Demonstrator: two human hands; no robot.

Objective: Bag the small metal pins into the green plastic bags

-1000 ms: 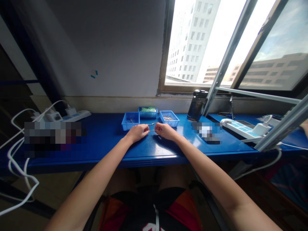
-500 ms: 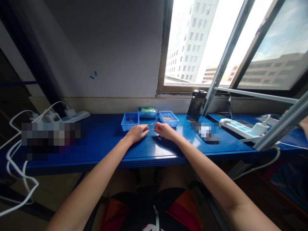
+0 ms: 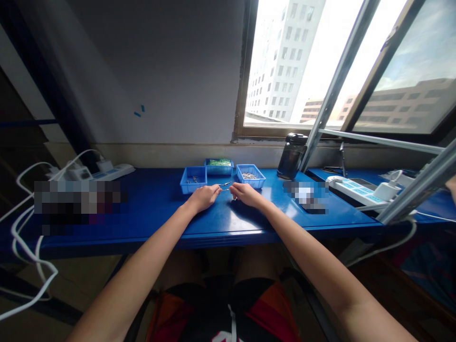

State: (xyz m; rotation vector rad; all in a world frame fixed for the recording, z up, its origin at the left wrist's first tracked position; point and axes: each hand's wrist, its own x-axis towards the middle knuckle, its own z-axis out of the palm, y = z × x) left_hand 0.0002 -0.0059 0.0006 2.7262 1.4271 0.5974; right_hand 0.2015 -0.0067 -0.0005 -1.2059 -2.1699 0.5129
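My left hand [image 3: 204, 197] is closed in a pinch on a small thin metal piece [image 3: 224, 184], whose dark and shiny length sticks out toward the right. Across a narrow gap, my right hand [image 3: 245, 194] is also pinched, and a thin shiny end shows at its fingertips. Whether both hands grip the same piece I cannot tell. Behind the left hand stands a blue bin [image 3: 193, 186] with a few small metal parts in it. Another blue bin [image 3: 251, 182], with many small metal parts, sits just behind my right hand.
A third blue bin [image 3: 219, 170] holding green packets stands at the back. On the blue table [image 3: 149, 213] are a black bottle [image 3: 292, 156], a blurred-out phone-like item [image 3: 313, 205] and power strips [image 3: 363, 190] [image 3: 113, 172]. White cables [image 3: 32, 256] hang at the left; a metal frame post [image 3: 335, 85] rises at right.
The fingertips of both hands have shifted slightly, and the metal piece between them shows a little more clearly. Both hands stay in nearly the same place.
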